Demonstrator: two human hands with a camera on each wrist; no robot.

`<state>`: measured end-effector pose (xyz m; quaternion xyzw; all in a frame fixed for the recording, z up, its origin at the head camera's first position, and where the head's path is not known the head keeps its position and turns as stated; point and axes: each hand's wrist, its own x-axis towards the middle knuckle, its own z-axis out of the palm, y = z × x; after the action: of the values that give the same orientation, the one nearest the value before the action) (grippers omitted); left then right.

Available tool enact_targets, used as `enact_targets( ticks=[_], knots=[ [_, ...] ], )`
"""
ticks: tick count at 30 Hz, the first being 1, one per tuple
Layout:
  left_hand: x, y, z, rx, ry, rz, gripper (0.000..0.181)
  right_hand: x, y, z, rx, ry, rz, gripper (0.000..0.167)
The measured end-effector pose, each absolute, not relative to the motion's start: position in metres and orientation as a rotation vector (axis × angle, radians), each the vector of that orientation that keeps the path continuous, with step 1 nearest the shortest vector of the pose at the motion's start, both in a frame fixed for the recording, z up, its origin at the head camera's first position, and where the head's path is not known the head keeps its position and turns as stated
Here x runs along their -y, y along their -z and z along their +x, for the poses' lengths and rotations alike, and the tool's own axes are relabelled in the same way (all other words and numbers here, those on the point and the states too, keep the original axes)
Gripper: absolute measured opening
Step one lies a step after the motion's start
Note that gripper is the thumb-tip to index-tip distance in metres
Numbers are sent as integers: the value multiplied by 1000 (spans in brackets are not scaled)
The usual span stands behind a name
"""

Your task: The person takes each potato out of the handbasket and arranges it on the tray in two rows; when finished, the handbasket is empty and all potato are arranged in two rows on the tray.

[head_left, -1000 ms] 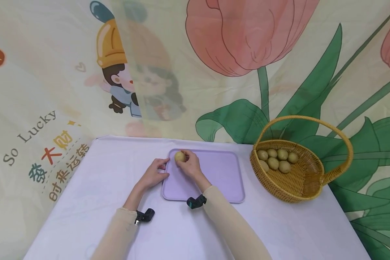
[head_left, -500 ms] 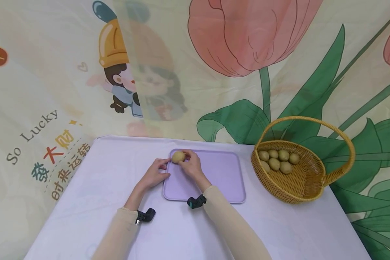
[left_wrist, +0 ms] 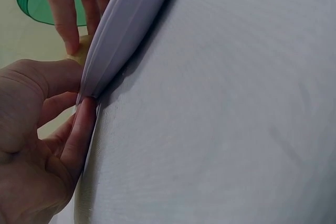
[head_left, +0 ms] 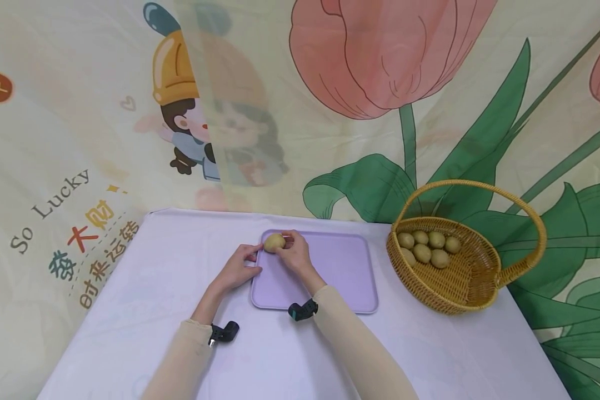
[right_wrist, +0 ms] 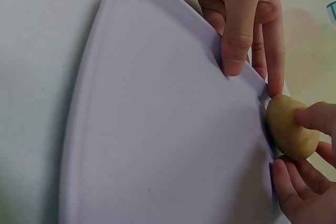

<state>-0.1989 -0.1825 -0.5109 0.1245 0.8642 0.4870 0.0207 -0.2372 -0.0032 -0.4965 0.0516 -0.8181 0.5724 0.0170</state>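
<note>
A pale yellow-brown potato (head_left: 274,243) is at the far left corner of the lilac tray (head_left: 337,272). My right hand (head_left: 296,254) pinches it from the right, the thumb lying on its side in the right wrist view (right_wrist: 315,116). My left hand (head_left: 236,269) holds the tray's left edge, its thumb over the rim and other fingers outside it. One left fingertip reaches the potato's end in the right wrist view. Seen from the left wrist, the tray rim (left_wrist: 121,35) hides most of the potato (left_wrist: 81,50).
To the tray's right stands a wicker basket (head_left: 415,279) with a tall arched handle, holding several potatoes (head_left: 422,253). A white cloth (head_left: 260,361) covers the table. Behind it hangs a printed backdrop (head_left: 260,200) with tulips and a cartoon figure.
The potato has shifted slightly left into the tray's corner with my right hand, and now lies more sideways. My left hand stays on the tray edge. Little differs over the last half second.
</note>
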Motion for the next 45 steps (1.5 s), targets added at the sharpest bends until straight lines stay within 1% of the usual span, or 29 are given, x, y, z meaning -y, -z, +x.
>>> enact_targets(
  ticks=[16,24,31,38,45],
  knots=[
    [183,508,-198,-2679,-1494,377,60,-5,496,-236,2554,-1753,53,43],
    [181,507,-196,-2665,-1493,357,62,-11,498,-237,2535,-1784,25,45],
    [182,510,-198,-2667,-1502,345,62,-19,496,-239,2540,-1774,8,44],
    [185,512,-198,-2695,-1586,487,59,-30,493,-239,2533,-1779,-30,42],
    [183,510,-199,-2663,-1518,370,61,-41,492,-235,2542,-1797,-19,41]
  ],
)
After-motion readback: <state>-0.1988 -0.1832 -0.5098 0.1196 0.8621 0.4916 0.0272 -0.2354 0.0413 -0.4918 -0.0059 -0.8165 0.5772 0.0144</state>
